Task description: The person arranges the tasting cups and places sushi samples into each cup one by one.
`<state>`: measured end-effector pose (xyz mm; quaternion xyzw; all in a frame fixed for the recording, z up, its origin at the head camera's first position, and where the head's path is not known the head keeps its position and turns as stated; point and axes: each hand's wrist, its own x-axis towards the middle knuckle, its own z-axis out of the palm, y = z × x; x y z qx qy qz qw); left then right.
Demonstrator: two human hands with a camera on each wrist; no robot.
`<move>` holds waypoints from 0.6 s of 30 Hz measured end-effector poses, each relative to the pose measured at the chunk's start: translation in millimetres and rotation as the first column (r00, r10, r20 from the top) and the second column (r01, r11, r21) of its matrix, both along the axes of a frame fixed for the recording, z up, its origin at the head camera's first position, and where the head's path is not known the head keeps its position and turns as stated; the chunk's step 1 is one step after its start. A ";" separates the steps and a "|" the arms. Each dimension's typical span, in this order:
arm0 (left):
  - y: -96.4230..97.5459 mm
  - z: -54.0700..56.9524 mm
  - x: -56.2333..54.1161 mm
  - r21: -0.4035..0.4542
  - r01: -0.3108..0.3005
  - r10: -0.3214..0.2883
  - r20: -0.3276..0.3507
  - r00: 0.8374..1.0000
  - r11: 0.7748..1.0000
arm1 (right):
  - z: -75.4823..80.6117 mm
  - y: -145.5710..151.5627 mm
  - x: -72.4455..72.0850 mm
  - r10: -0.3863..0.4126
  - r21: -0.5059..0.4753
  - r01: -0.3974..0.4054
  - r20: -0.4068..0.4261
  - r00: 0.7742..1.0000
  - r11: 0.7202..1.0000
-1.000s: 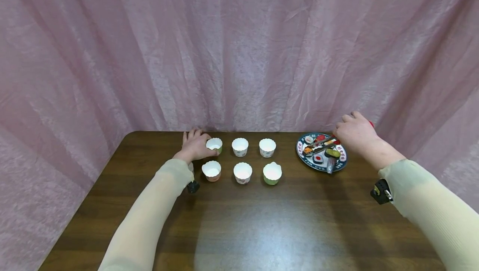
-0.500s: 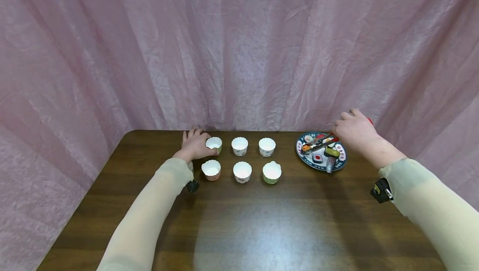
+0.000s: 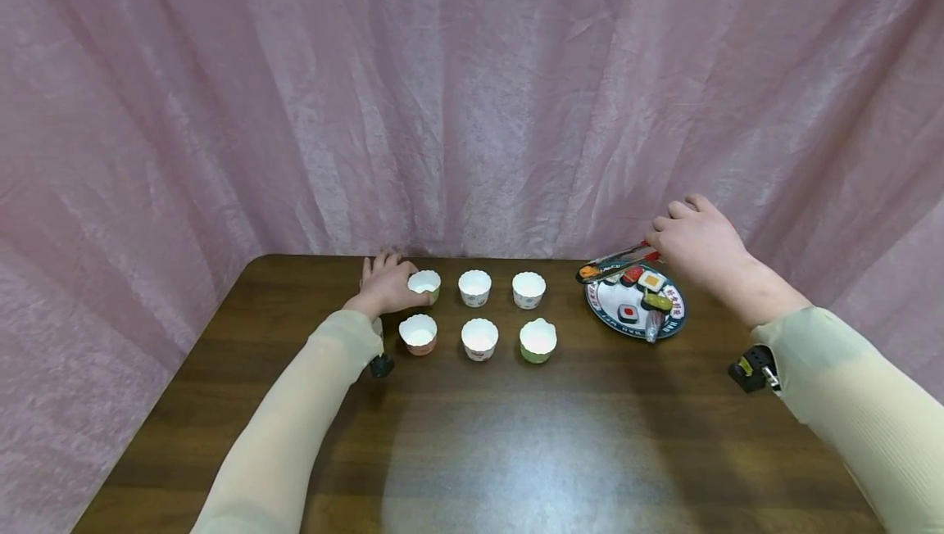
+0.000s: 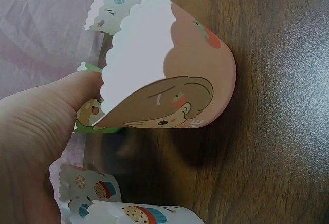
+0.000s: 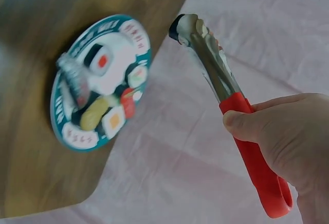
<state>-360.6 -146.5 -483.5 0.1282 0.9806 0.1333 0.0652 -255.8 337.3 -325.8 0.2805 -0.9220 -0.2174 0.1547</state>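
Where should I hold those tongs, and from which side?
Probably hold the tongs by their red handles, coming from the right, like the right hand: that end lies rightward, while the metal tips reach left and pinch an orange piece.

Shiny metal tongs (image 5: pixel 234 102) are sleeved in smooth, plastic-looking grips (image 5: pixel 257 168); paper baking cups (image 3: pixel 479 340) are borne by a glossy wood-grain desk (image 3: pixel 472 444), its far edge backed by crushed-velvet curtain (image 3: pixel 472 108).

Well back from the fingers (image 3: pixel 680 210), the pale cream, finely ribbed sleeves (image 3: pixel 855 411) end in faintly greenish cuffs (image 3: pixel 792 333), beside black wrist-worn devices (image 3: pixel 746 372), the right one showing a yellow-green patch and silvery metal fitting.
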 end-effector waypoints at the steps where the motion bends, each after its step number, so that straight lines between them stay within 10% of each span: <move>1: -0.3 -0.3 -0.2 0.000 -0.001 0.001 0.001 1.000 1.000 | 2.0 -3.8 -0.2 0.008 -0.013 -0.008 -0.007 1.000 1.000; 18: 2.8 2.2 7.2 0.003 -0.012 0.012 0.008 1.000 1.000 | -5.5 -100.0 -25.3 0.181 -0.106 -0.198 -0.151 0.972 0.974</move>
